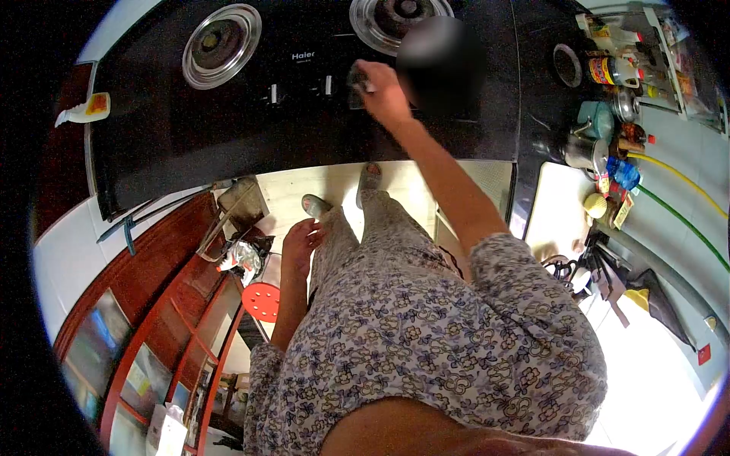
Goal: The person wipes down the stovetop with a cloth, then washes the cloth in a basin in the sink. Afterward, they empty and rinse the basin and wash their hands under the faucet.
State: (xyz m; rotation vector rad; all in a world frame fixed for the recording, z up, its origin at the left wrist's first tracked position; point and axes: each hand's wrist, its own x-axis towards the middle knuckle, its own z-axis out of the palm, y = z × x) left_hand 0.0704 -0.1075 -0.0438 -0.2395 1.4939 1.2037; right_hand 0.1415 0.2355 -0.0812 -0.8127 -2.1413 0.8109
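Note:
A black glass Haier gas hob lies in front of me. My right hand reaches over it and is closed on a small dark, crumpled pad, pressed near the hob's front middle; its exact kind is unclear. The left burner and right burner have shiny metal rings. Two light knobs, a left one and a right one, stand left of my right hand. My left hand hangs by my side, fingers loosely apart, holding nothing.
A blurred dark round patch hides part of the hob on the right. A white bottle lies at the far left. Sauce bottles and a metal pot line the right wall. A red round stool stands near my left arm.

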